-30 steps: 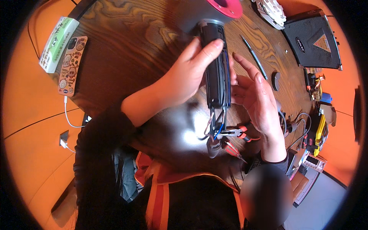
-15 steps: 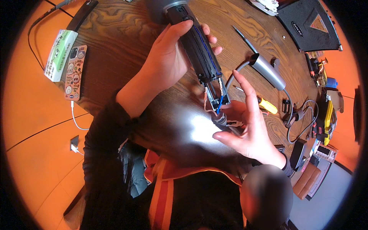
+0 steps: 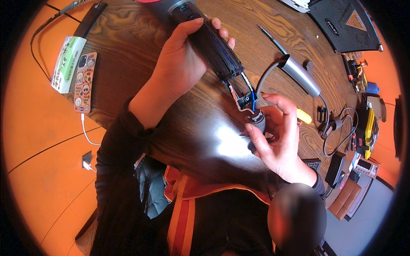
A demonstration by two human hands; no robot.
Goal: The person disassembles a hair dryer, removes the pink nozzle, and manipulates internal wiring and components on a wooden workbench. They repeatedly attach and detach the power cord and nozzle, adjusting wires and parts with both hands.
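Hair dryer (image 3: 211, 42) above the bench (image 3: 124, 47), its head (image 3: 160, 8) partly cut off by the upper edge; your left hand (image 3: 183, 59), wrapped around the handle (image 3: 220, 53), hides part of it. The handle's black core is exposed, blue and pale wires (image 3: 254, 104) emerging at its lower end. Your right hand (image 3: 275, 138) curls about the ribbed cord sleeve (image 3: 257, 121); whether it grips, you cannot tell
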